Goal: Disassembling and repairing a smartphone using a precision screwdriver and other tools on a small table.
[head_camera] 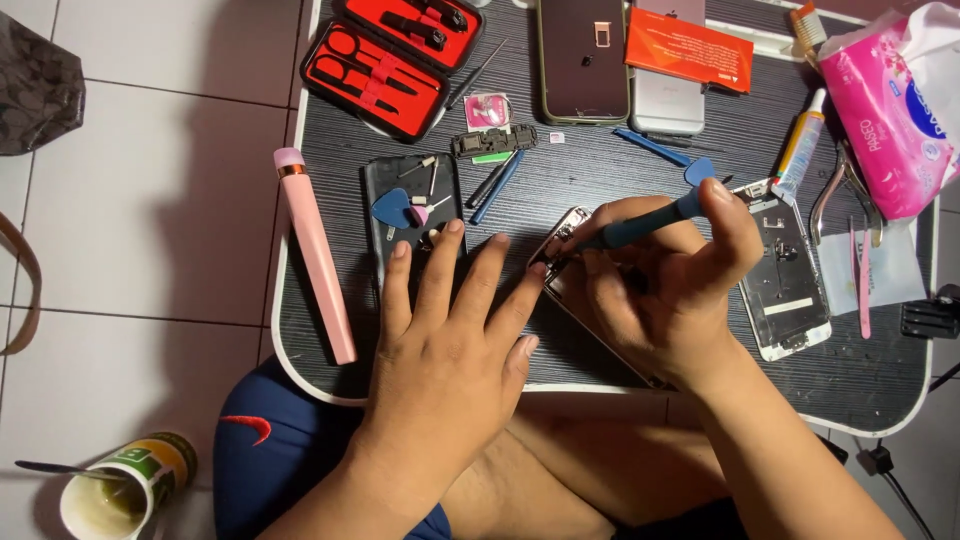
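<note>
Right hand (665,290) grip pinching blue pry tool (640,228); left hand (450,340) spread; pink tissue pack (893,105) top right

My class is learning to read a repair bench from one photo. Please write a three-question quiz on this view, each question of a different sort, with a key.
1. True or false: the right hand holds a blue-handled tool with its tip at the opened phone body.
2. Multiple choice: the left hand is
A. gripping the pink rod
B. lying flat with fingers spread, next to the opened phone body
C. lifting the red tool case
3. Fill in: the pink rod lies along the table's ____ edge as the picture shows it.

Key: 1 true; 2 B; 3 left.
</note>
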